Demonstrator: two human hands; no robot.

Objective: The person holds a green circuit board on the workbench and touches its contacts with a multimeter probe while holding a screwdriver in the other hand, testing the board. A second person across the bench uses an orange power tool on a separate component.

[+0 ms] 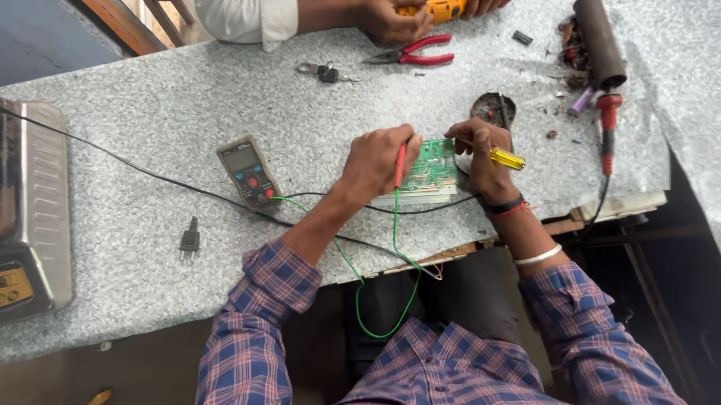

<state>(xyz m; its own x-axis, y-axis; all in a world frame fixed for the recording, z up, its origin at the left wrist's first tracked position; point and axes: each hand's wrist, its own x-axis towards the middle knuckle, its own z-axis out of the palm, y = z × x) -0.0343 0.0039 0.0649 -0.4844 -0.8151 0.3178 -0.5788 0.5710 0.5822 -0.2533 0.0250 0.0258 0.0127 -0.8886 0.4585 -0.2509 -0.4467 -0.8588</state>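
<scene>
A green circuit board point(431, 165) lies on the speckled grey table point(160, 115) in front of me. My left hand point(376, 161) grips a red probe point(399, 165), its tip down on the board's left edge. My right hand point(482, 153) holds a yellow-handled tool point(507, 159) at the board's right side. A thin green wire point(385, 311) loops from the board area down toward my lap. A grey multimeter point(247, 171) lies to the left, with a black lead running from it.
Across the table another person's hands hold a yellow tool point(445, 3). Red-handled pliers point(413, 52) and keys point(323, 71) lie near them. A soldering iron point(606, 126), a dark cylinder point(598, 38) and debris sit at right. A metal appliance point(10, 210) stands at left, a black plug point(190, 238) near it.
</scene>
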